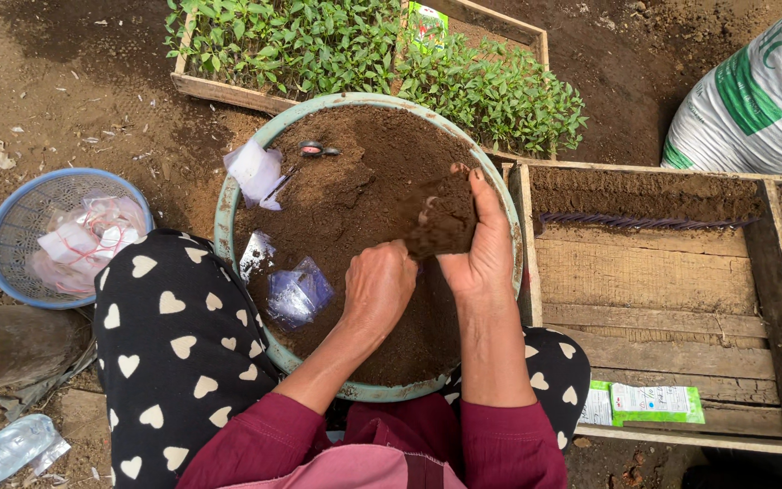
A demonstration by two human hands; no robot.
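A large round pale-green basin full of dark soil sits between my knees. My right hand is cupped around a clump of soil lifted above the basin's right side, thumb pointing up. Beside it, my left hand is curled into a fist against the clump's lower left edge, its fingertips hidden. On the soil lie small clear plastic bags, a white scrap of plastic and a small dark tool.
A wooden crate on the right holds a strip of soil along its far side. A tray of green seedlings stands behind the basin. A blue basket of bags sits left, a white sack top right, a green-and-white packet and a plastic bottle below.
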